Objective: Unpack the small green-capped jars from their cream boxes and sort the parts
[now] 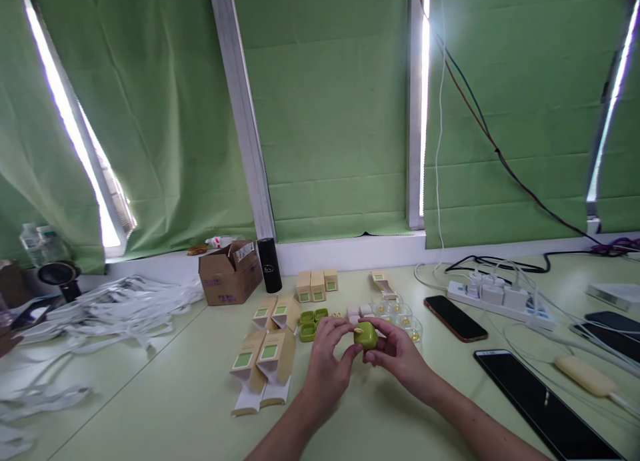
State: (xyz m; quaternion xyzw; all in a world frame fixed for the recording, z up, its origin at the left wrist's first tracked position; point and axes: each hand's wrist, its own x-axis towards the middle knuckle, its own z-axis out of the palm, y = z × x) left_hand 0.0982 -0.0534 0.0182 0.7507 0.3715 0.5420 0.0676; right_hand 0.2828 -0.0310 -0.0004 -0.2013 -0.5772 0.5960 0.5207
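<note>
In front of me, my right hand (pixel 406 359) grips a glossy green rounded piece (pixel 369 337) between thumb and fingers. My left hand (pixel 327 362) meets it from the other side, pinching a small pale yellow piece (pixel 358 330) against the green one. Just behind the left hand lie several green square cups (pixel 308 331). Beyond the fingers are small pinkish-white pieces (pixel 353 311), partly covered, and clear round domes (pixel 395 307) with yellow bits inside. Opened beige cartons (pixel 277 354) with green windows rest left of my hands.
Closed small beige boxes (pixel 311 286), a brown cardboard box (pixel 230 274) and a black cylinder (pixel 270 266) stand toward the window. White straps (pixel 125 307) cover the left side. Phones (pixel 456 318), a tablet (pixel 540 401), a power strip (pixel 500 299) and cables lie right. Another person's hand (pixel 8 341) shows far left.
</note>
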